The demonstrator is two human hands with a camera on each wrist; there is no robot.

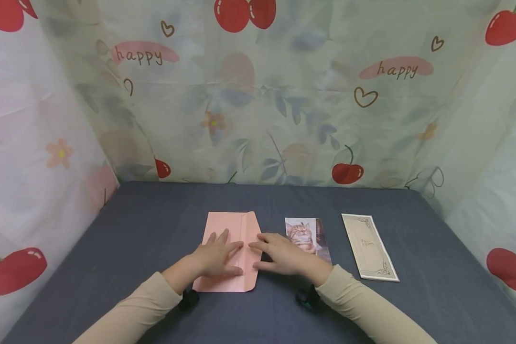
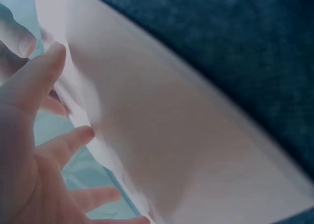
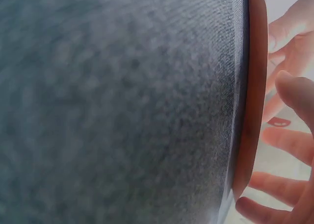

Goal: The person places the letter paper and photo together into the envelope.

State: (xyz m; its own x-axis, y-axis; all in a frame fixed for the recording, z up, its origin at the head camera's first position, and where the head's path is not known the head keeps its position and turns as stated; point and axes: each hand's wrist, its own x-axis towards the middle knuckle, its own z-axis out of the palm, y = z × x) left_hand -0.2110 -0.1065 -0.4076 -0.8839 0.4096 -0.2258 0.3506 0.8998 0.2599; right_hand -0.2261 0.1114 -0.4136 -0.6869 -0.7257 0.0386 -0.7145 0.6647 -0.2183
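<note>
A pink envelope (image 1: pixel 223 220) lies flat on the dark table, its long flap (image 1: pixel 250 282) running down the right side. On the envelope's face rests my left hand (image 1: pixel 212 257), with its fingers spread. My right hand (image 1: pixel 281 253) reaches in from the right, its fingers loosely extended at the flap's outer edge; whether all of them touch it I cannot tell. In the left wrist view the left hand (image 2: pixel 44 131) shows spread fingers against the pale paper. The right wrist view has the right hand (image 3: pixel 294 150) beside the envelope's edge (image 3: pixel 252 96).
A cat picture card (image 1: pixel 301 234) lies partly beneath my right wrist, over a darker picture (image 1: pixel 324 241). Further right is a beige folded card (image 1: pixel 367 246) with ornamental corners. Printed curtains (image 1: pixel 258 119) enclose the back and sides of the dark-covered table (image 1: pixel 155 215).
</note>
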